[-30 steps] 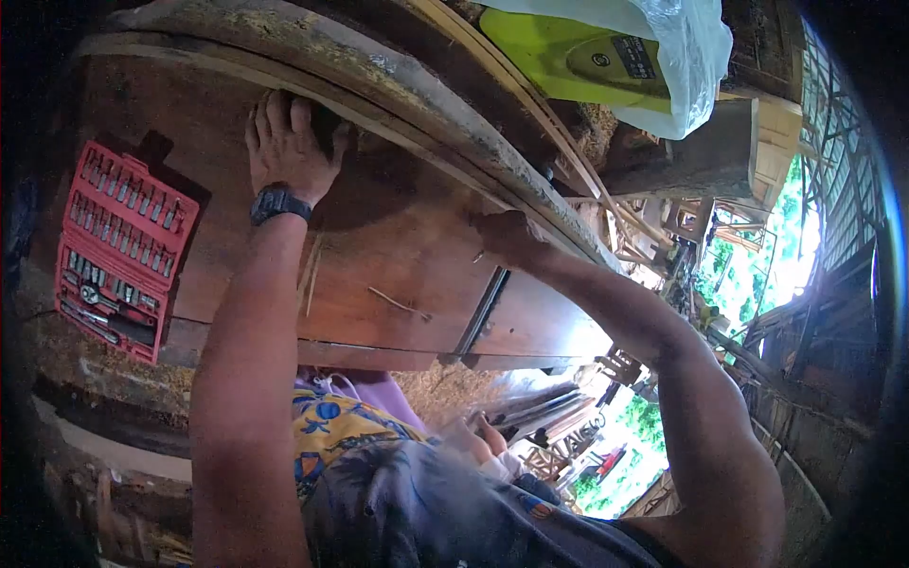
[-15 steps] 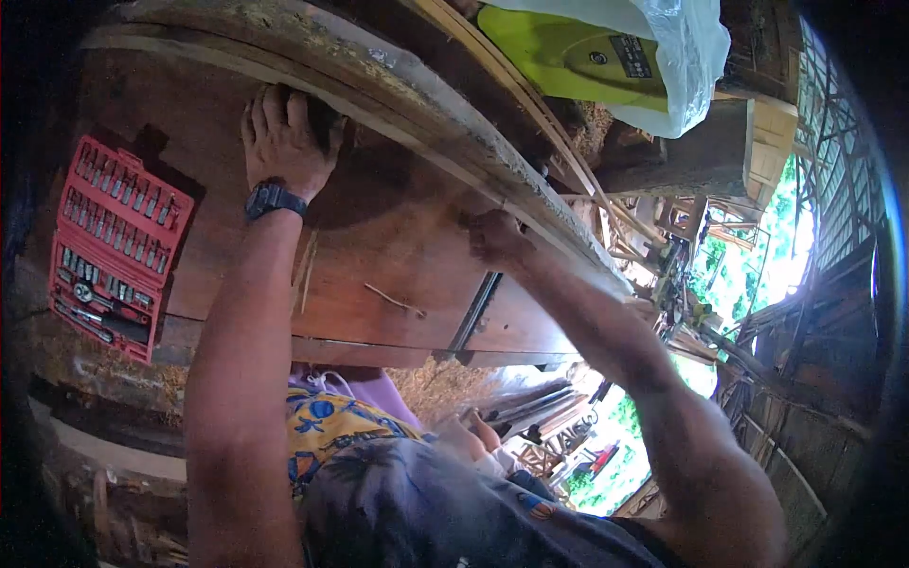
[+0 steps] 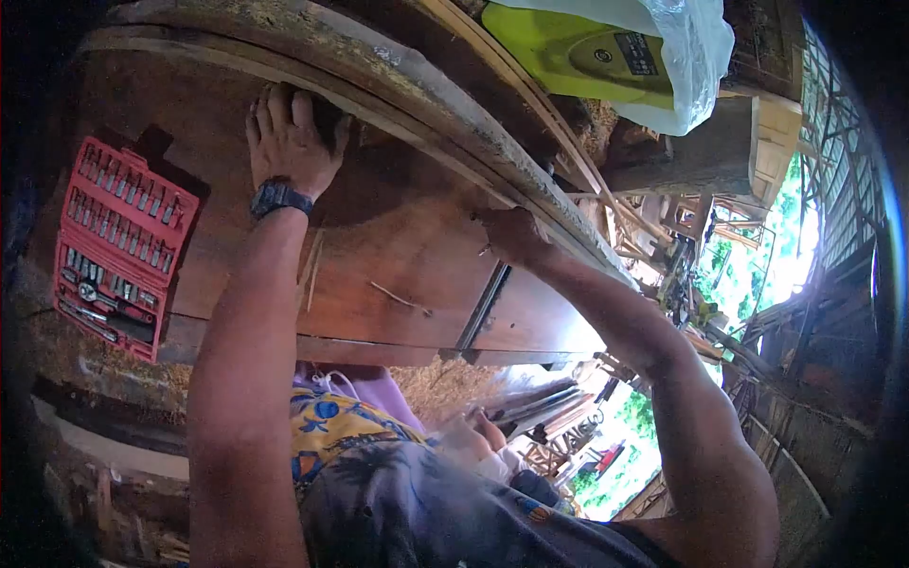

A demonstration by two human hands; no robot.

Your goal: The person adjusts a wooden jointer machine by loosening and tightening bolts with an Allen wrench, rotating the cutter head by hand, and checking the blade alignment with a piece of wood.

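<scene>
My left hand (image 3: 295,147), with a dark watch at the wrist, lies palm down on the brown wooden board (image 3: 398,256), its fingers extended and slightly spread. A dark patch beside its thumb is too shadowed to identify. My right hand (image 3: 514,235) is closed low over the same board, close to the long wooden edge beam (image 3: 454,142). A small pale tip shows below its fingers; what they hold is mostly hidden. Between the hands, a thin stick (image 3: 400,299) lies on the board. A black strip (image 3: 485,305) crosses the board near my right hand.
An open red socket set case (image 3: 121,248) lies on the board at the left. Beyond the beam sits a yellow-green object (image 3: 587,57) partly inside a translucent plastic bag (image 3: 699,66). Sawdust (image 3: 443,388) and stacked timber (image 3: 540,409) appear below the board.
My right hand has shifted slightly to the right, and a small pale tip now shows at its fingers. My left hand stays flat on the board. The whole view has moved a little.
</scene>
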